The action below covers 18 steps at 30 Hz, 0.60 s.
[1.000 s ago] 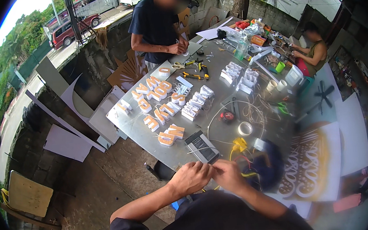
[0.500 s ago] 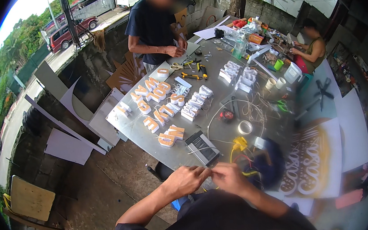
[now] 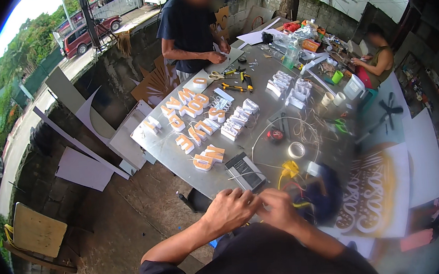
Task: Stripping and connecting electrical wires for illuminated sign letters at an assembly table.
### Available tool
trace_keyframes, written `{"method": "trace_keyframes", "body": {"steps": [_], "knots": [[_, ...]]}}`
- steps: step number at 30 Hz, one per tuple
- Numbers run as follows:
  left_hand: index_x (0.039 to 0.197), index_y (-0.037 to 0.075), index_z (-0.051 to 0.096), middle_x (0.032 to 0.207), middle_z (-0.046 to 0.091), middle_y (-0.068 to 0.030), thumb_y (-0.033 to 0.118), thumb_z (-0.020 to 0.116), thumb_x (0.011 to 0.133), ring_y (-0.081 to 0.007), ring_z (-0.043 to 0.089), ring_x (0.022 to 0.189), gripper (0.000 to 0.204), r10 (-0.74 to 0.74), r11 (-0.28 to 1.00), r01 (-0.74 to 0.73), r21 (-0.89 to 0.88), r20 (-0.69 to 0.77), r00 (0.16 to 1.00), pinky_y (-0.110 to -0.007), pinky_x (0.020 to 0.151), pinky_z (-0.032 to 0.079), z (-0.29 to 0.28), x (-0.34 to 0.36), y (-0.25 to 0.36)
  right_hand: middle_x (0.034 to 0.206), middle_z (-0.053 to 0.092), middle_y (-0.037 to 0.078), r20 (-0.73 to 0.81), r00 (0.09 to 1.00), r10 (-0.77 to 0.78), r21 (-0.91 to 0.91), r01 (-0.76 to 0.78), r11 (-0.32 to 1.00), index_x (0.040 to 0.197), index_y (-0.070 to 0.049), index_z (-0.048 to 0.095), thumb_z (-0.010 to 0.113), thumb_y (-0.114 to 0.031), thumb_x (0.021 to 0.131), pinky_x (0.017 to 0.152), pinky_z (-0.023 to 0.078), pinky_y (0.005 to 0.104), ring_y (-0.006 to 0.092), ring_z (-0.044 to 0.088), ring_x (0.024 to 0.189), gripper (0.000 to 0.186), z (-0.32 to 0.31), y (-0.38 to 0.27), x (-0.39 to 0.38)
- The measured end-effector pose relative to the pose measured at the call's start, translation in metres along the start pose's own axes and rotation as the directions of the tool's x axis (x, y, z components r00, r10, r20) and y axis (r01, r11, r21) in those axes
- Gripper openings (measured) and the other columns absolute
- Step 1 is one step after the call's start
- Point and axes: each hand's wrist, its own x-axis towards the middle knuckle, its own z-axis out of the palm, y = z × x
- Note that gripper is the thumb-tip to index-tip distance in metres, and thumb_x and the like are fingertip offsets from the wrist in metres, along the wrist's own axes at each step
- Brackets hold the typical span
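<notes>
My left hand [image 3: 231, 208] and my right hand [image 3: 279, 210] meet in front of my body, at the near edge of the metal table. Both have their fingers curled and pinched together, almost touching. Whatever they hold between the fingertips is too small or hidden to make out. Just beyond them lies a flat dark grey box [image 3: 245, 171] with a thin pale strip across it. A yellow plug-like piece [image 3: 289, 169] with cords sits by my right hand.
White block letters with orange faces [image 3: 209, 157] stand on the table [image 3: 203, 183], with several pliers [image 3: 234, 87], a tape roll [image 3: 296, 150] and looped wire beyond. A person [image 3: 193, 34] works across the table; another [image 3: 377, 61] sits far right. Printed sheets [image 3: 398, 159] lie at right.
My hands have risen slightly and stay together, fingers pinched. The whole view has shifted a little. The person across the table has moved their hands slightly.
</notes>
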Motion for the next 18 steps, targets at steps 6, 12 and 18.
{"method": "trace_keyframes", "body": {"steps": [6,12,18], "knots": [[0.094,0.010,0.061,0.075,0.054,-0.0017,0.021,0.066,0.082,-0.0172,0.063,0.064,0.017,-0.041,0.999,0.041,-0.002,-0.009,0.999,-0.032,0.052,0.048,0.0000,0.0003,0.0048,0.073,0.061,0.015,0.040,0.999,-0.002,0.051,0.000,0.999,0.078,0.000,0.061,0.073,0.001,0.076,0.062,0.050,0.0422,0.0362,0.063,0.070,0.012,-0.0070,0.0014,0.0020],[0.094,0.011,0.063,0.075,0.056,-0.0016,0.026,0.068,0.085,-0.0172,0.063,0.066,0.019,-0.016,0.999,0.014,0.050,0.058,0.998,-0.032,0.054,0.048,-0.0016,-0.0014,0.0080,0.076,0.064,0.015,0.019,1.000,-0.001,0.142,-0.001,0.990,0.081,0.001,0.065,0.074,0.000,0.075,0.063,0.051,0.0397,0.0345,0.064,0.071,0.011,-0.0093,0.0011,-0.0007],[0.090,0.013,0.066,0.075,0.057,-0.0008,0.031,0.069,0.085,-0.0179,0.064,0.072,0.019,0.020,1.000,-0.017,-0.022,0.108,0.994,-0.033,0.060,0.048,-0.0034,0.0020,0.0040,0.073,0.063,0.013,0.133,0.987,0.094,0.226,-0.123,0.966,0.080,0.001,0.064,0.072,-0.001,0.073,0.062,0.050,0.0379,0.0313,0.064,0.068,0.011,-0.0092,0.0048,-0.0024]]}}
